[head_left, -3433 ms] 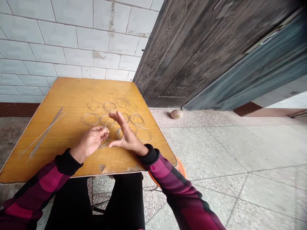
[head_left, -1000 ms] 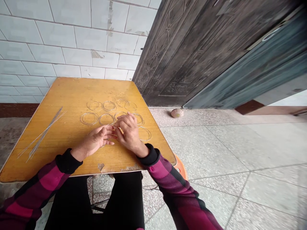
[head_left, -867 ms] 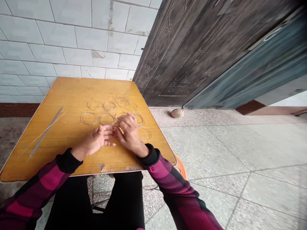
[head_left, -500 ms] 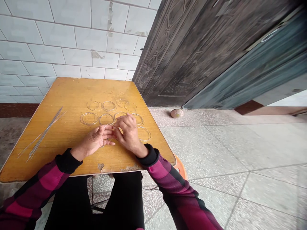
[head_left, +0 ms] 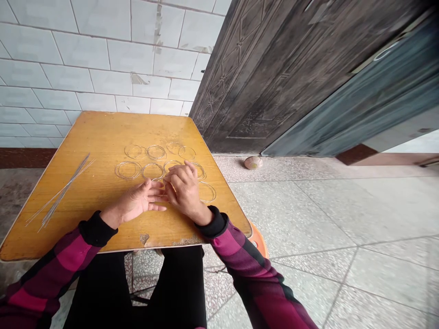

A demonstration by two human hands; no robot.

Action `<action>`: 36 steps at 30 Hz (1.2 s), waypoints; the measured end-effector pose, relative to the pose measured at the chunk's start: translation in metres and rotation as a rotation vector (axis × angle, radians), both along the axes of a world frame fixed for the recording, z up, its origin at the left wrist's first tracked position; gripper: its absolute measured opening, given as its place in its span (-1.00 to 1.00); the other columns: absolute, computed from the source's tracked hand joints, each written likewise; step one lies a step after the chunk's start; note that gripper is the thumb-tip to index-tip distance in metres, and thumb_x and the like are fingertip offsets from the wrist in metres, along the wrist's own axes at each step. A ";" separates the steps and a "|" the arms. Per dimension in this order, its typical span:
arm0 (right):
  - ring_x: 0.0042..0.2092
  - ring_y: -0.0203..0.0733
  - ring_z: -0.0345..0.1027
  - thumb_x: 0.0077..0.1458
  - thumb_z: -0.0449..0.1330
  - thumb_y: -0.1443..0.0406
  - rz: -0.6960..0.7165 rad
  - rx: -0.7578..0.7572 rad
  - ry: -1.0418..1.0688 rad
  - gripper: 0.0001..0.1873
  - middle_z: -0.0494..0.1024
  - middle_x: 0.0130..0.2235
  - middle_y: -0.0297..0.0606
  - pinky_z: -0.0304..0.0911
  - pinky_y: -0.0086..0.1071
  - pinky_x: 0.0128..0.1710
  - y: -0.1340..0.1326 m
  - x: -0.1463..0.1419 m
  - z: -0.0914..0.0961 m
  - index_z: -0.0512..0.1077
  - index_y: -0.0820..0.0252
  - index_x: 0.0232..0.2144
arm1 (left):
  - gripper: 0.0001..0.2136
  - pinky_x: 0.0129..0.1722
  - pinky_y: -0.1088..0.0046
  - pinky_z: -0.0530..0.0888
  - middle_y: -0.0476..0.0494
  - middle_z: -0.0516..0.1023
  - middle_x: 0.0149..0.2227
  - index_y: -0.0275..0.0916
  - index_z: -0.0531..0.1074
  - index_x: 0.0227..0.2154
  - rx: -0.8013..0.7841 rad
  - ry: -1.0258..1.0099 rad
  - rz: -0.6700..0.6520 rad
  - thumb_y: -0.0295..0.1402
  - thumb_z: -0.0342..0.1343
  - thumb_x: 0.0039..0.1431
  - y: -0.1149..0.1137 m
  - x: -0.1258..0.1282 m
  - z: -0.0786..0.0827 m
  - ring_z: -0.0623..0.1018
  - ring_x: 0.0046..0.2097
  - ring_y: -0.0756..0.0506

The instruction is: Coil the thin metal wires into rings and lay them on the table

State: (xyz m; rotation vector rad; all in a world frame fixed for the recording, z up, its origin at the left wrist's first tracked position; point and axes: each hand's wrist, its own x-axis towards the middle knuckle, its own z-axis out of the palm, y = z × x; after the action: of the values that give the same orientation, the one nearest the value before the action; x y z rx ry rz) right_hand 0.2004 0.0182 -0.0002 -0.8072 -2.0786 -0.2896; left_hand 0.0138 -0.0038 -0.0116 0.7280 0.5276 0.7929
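Observation:
My left hand [head_left: 137,201] rests low on the wooden table [head_left: 103,132] with thumb and fingers stretched and spread toward my right hand. My right hand [head_left: 183,189] has its fingers curled and pinched at the left fingertips, on a thin wire ring that is mostly hidden beneath both hands. Several finished wire rings [head_left: 128,170] lie in rows just beyond the hands, one more [head_left: 207,192] to the right of my right hand. Both sleeves are magenta and black plaid.
A bundle of straight wires [head_left: 61,192] lies on the table's left side. The near table edge is chipped [head_left: 146,238]. A white tiled wall stands behind, a dark carved door [head_left: 274,77] to the right. A small bowl [head_left: 253,162] sits on the terrazzo floor.
My right hand went from flat and upright to curled over the ring. My left fingers have spread out from a pinch in the last half second.

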 end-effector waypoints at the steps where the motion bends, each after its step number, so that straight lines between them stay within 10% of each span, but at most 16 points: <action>1: -0.08 -0.10 0.40 0.16 0.10 0.41 0.004 0.019 -0.039 -0.87 0.53 -0.29 -0.28 0.07 0.05 0.21 0.000 0.000 0.000 0.38 0.08 -0.33 | -0.38 -0.03 0.15 0.46 -0.35 0.54 -0.09 -0.31 0.47 -0.11 -0.014 0.008 -0.011 0.13 0.29 -0.05 0.000 0.000 0.000 0.51 0.00 -0.25; 13: -0.06 -0.08 0.38 0.18 0.09 0.43 0.069 -0.060 -0.109 -0.83 0.52 -0.27 -0.27 0.06 0.10 0.24 -0.003 -0.002 0.000 0.42 0.07 -0.31 | -0.26 -0.20 0.26 0.49 -0.31 0.58 -0.20 -0.30 0.48 -0.15 0.001 0.090 0.021 0.35 -0.10 0.06 0.004 0.001 -0.009 0.55 -0.14 -0.19; 24: -0.07 -0.10 0.36 0.18 0.08 0.44 0.047 -0.016 -0.111 -0.84 0.50 -0.27 -0.26 0.06 0.08 0.23 -0.003 -0.009 -0.006 0.41 0.10 -0.32 | -0.36 -0.30 0.33 0.51 -0.25 0.59 -0.40 -0.31 0.49 -0.37 -0.143 0.109 0.133 0.27 -0.07 0.15 0.005 0.005 -0.006 0.57 -0.35 -0.12; 36: -0.14 -0.11 0.42 0.23 0.09 0.37 0.054 -0.162 0.007 -0.87 0.55 -0.28 -0.23 0.17 0.00 0.15 0.003 -0.004 -0.001 0.42 0.13 -0.35 | -0.38 0.00 0.11 0.47 -0.33 0.60 -0.22 -0.33 0.50 -0.23 -0.070 0.048 0.117 0.22 -0.03 0.16 0.003 0.002 0.003 0.58 -0.12 -0.22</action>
State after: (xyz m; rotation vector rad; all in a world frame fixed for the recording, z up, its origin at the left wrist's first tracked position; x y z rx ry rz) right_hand 0.1965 0.0208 -0.0012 -0.8452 -2.1338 -0.0896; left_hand 0.0163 -0.0006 -0.0085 0.6567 0.6425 0.8629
